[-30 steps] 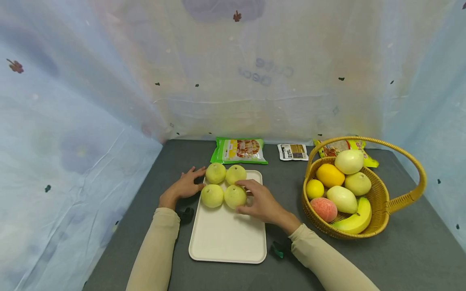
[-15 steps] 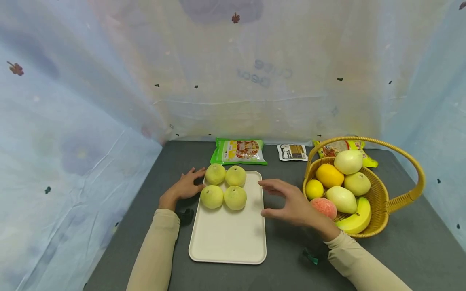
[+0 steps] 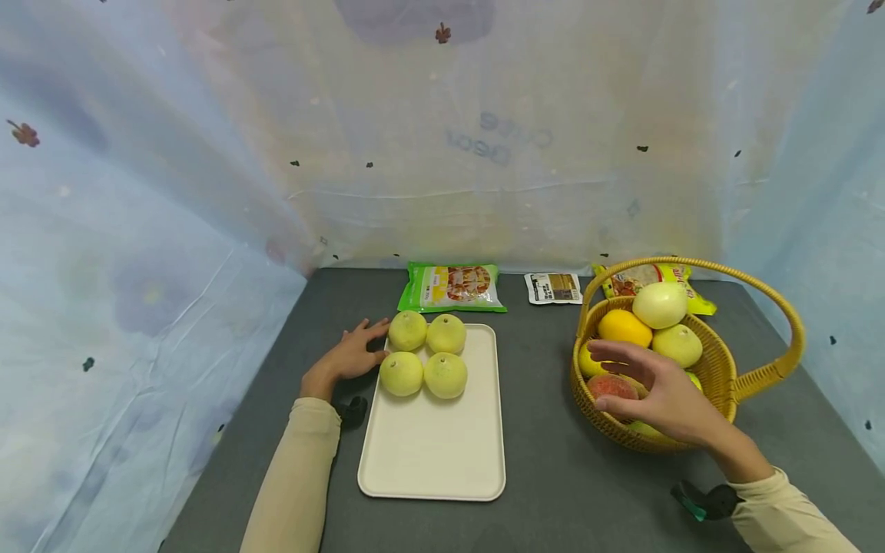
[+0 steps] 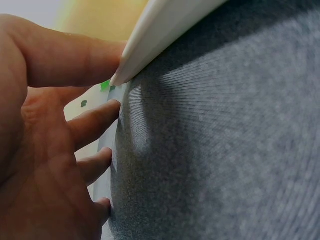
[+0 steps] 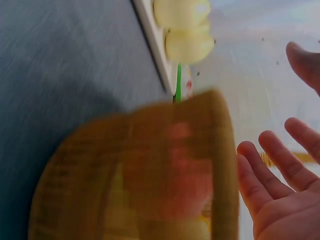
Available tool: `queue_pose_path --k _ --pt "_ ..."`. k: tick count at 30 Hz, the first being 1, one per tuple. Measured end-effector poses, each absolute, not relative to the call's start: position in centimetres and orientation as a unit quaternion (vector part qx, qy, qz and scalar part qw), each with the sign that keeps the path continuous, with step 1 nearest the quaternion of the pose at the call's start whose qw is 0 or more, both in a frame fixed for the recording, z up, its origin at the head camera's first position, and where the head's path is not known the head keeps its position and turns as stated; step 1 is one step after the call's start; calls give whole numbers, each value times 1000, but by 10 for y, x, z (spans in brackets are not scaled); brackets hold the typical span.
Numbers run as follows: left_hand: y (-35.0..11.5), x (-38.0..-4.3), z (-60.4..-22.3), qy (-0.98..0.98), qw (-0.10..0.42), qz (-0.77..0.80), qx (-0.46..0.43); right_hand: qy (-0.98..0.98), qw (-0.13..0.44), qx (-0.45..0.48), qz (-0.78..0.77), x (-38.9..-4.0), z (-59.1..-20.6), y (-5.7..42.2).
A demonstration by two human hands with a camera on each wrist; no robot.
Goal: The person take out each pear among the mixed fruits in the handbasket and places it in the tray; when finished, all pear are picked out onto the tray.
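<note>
My left hand [image 3: 349, 355] rests by the left edge of the cream tray [image 3: 432, 453], fingers spread on the table. In the left wrist view its thumb [image 4: 75, 57] touches the tray's rim. Several round, pale yellow-green fruits [image 3: 445, 375] sit grouped at the tray's far end. My right hand [image 3: 667, 392] hovers over the wicker basket [image 3: 724, 376] with thumb and fingers apart, holding nothing. Below it lies a reddish peach [image 3: 611, 388], blurred behind the basket wall in the right wrist view. The hand hides much of the banana and a pale oval fruit.
The basket also holds an orange-yellow fruit [image 3: 624, 328], a pale oval fruit [image 3: 660, 305] and a green round fruit [image 3: 677, 346]. Its tall handle [image 3: 774, 307] arches over the back. Behind stand a green food packet [image 3: 452, 287], a small white packet [image 3: 553, 288] and a yellow packet [image 3: 700, 302].
My right hand has let go of the nearest right fruit on the tray and moved right, to over the basket. The left hand and the fruits on the tray have stayed put.
</note>
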State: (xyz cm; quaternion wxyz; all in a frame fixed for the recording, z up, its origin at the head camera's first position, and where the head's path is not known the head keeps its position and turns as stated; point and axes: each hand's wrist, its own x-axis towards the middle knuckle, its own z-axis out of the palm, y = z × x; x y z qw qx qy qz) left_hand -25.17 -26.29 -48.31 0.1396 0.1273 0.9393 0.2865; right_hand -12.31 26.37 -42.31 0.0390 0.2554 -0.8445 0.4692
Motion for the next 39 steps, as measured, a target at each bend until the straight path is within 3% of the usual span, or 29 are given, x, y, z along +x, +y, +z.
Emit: queue_pose_path --k 18,39 --pt "-265 -250 -483 937 133 293 134 -897 81 204 384 -112 -418 329" --pt "-263 -251 -484 938 139 292 128 -959 -4 186 213 -140 -429 338"
